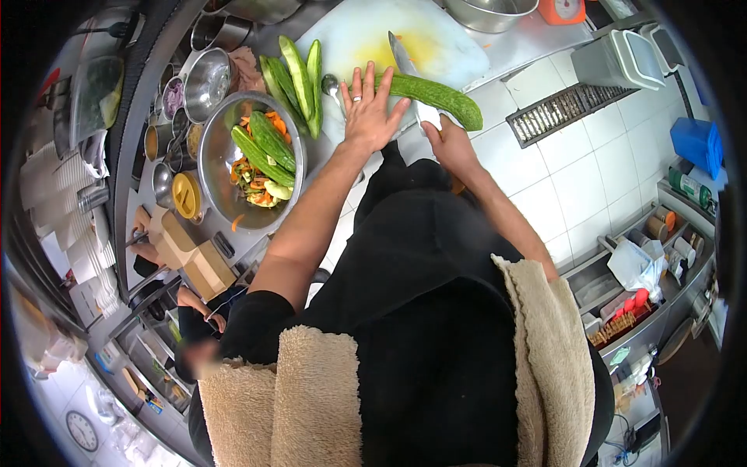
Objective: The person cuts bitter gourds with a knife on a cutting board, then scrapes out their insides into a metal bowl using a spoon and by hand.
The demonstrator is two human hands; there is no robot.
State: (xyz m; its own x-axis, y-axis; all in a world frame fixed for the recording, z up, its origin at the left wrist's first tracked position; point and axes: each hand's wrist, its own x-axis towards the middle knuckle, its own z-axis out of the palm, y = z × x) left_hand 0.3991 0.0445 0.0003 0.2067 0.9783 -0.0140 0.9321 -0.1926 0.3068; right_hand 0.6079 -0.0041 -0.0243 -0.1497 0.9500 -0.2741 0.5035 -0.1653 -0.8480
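Observation:
A long green zucchini (pixel 436 94) lies at the near edge of the white cutting board (pixel 350 39), its right end jutting past the edge. My left hand (pixel 370 110) rests flat over its left end, fingers spread, with a ring on one. In my right hand (pixel 451 146) is the white handle of a kitchen knife (pixel 401 56). The blade points away from me across the board, and the zucchini covers its middle. Whether the blade is inside or under the zucchini, I cannot tell. Left of my left hand lie several long zucchini pieces (pixel 296 74) and a spoon (pixel 331 82).
A large steel bowl (pixel 208 167) holds zucchini pieces and orange vegetable scraps. Smaller pots and a steel bowl (pixel 208 80) stand behind it. An orange scale (pixel 562 9) is at the back right. A floor drain (pixel 564 113) lies right. Another person's hands (pixel 212 311) show at lower left.

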